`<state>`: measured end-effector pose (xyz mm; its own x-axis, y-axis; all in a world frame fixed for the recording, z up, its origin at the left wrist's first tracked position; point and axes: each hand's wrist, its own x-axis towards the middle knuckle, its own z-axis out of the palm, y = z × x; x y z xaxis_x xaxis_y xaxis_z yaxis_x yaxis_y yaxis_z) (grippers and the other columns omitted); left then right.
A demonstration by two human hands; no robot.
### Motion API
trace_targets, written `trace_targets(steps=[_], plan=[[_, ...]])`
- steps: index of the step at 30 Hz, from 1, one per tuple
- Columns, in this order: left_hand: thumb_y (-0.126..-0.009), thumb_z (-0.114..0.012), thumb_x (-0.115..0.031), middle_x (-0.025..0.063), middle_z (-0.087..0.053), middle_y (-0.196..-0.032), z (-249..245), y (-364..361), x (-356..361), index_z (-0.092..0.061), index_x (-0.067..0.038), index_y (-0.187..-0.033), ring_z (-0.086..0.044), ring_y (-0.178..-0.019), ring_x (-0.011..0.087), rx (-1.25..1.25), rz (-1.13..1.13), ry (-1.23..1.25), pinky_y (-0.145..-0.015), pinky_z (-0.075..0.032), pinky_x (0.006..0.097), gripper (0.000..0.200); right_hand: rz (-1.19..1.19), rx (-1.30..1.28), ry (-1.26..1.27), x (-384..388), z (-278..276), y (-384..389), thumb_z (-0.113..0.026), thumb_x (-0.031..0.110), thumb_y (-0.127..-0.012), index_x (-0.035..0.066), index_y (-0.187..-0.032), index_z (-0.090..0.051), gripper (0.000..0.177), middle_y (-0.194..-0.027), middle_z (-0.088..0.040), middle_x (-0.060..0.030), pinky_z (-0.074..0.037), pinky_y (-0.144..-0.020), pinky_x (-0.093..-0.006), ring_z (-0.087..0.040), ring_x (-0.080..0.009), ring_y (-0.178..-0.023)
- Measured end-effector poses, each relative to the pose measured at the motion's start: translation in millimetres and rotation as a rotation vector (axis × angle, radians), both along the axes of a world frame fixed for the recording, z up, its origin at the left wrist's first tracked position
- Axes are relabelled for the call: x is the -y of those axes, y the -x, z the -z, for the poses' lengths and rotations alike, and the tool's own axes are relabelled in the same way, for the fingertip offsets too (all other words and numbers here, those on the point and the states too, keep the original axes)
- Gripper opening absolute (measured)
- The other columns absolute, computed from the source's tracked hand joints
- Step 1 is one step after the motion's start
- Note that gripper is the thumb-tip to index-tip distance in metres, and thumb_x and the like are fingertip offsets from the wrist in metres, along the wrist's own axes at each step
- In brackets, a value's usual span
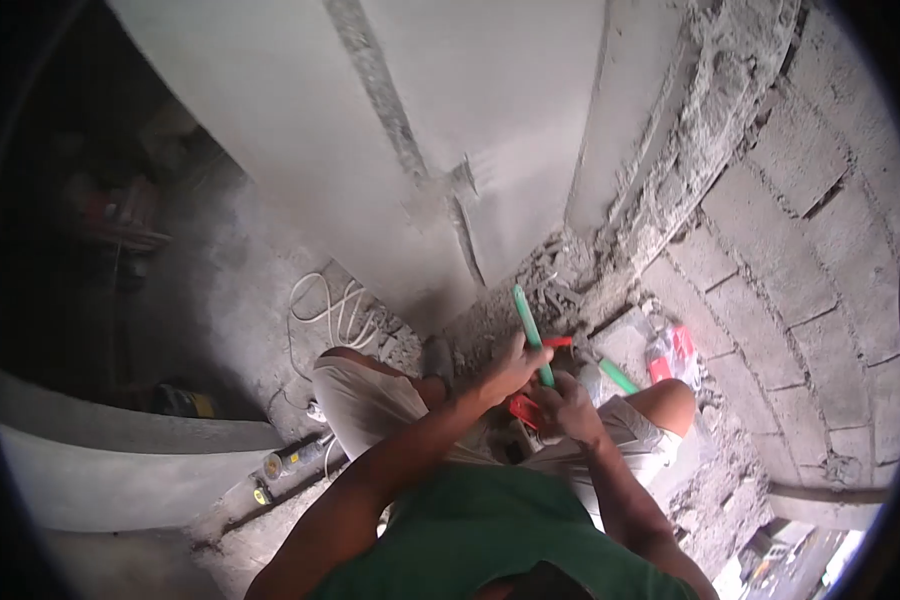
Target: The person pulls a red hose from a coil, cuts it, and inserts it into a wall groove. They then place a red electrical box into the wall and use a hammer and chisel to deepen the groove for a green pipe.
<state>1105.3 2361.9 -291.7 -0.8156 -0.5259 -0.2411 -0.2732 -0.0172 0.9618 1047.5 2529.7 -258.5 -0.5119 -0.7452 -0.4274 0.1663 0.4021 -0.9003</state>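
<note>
1. A green sleeveless shirt covers the torso.
2. Light beige shorts, creased, end at the knees.
3. Arms are bare from the shoulder; left hand and right hand are bare.

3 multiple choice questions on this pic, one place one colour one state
1. Where does the white cable lie?
A on the floor at the left
B on the brick wall
C on a shelf

2. What colour is the pipe in the left hand?
A white
B green
C black

3. How is the red tool?
A lying in rubble
B hung on the wall
C gripped by the right hand

Answers:
1 A, it coils on the floor.
2 B, the pipe shows green.
3 C, the right hand closes on it.
</note>
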Motion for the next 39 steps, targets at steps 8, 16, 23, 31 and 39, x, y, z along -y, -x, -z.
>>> trace_targets(steps=[8,16,23,31,39], plan=[[-0.1,-0.058,-0.026,0.0099,-0.063,-0.098,-235.7,-67.4,5.0,-0.065,0.0,-0.102,-0.061,-0.085,0.016,-0.592,0.43,-0.197,-0.079,-0.049,0.0304,0.027,0.449,0.123,0.252,-55.7,-5.2,15.5,-0.06,0.023,-0.098,0.006,-0.101,-0.059,0.017,-0.067,-0.05,0.0034,-0.036,-0.044,-0.0225,-0.044,-0.0047,-0.051],[-0.089,-0.07,-0.045,0.0224,-0.056,-0.122,-339.3,-95.3,-115.3,-0.057,-0.009,-0.129,-0.059,-0.093,0.0237,-1.131,1.042,-1.092,-0.081,-0.048,0.0371,0.055,0.582,0.101,0.276,-84.6,-0.9,9.0,-0.059,0.023,-0.1,0.007,-0.095,-0.057,0.017,-0.058,-0.046,0.0045,-0.032,-0.038,-0.0227,-0.04,-0.0051,-0.043],[-0.094,-0.063,-0.042,0.0196,-0.063,-0.099,-329.5,-83.8,-157.3,-0.064,-0.015,-0.119,-0.059,-0.078,0.0306,-1.643,0.45,-0.647,-0.065,-0.053,0.0339,0.037,0.517,0.019,0.184,-89.8,-14.1,16.6,-0.059,0.024,-0.1,0.006,-0.096,-0.058,0.018,-0.061,-0.049,0.0036,-0.034,-0.04,-0.0223,-0.043,-0.0055,-0.045],[-0.093,-0.065,-0.041,0.0165,-0.06,-0.101,-317.5,-71.4,-113.3,-0.064,-0.008,-0.117,-0.058,-0.085,0.0236,-1.224,0.706,-1.003,-0.076,-0.046,0.0356,0.042,0.606,0.037,0.271,-88.9,-14.1,43.4,-0.06,0.024,-0.099,0.005,-0.103,-0.062,0.02,-0.063,-0.049,0.0042,-0.034,-0.039,-0.0221,-0.042,-0.0049,-0.045],[-0.086,-0.072,-0.023,0.0115,-0.067,-0.109,-58.5,-12.7,19.3,-0.062,-0.001,-0.12,-0.063,-0.1,0.0168,0.39,0.69,0.126,-0.088,-0.05,0.0308,0.042,0.928,-0.041,0.34,-146.9,-34.7,88.6,-0.053,0.024,-0.103,-0.006,-0.12,-0.053,0.034,-0.062,-0.044,0.0026,-0.033,-0.038,-0.0216,-0.038,-0.0052,-0.042]])
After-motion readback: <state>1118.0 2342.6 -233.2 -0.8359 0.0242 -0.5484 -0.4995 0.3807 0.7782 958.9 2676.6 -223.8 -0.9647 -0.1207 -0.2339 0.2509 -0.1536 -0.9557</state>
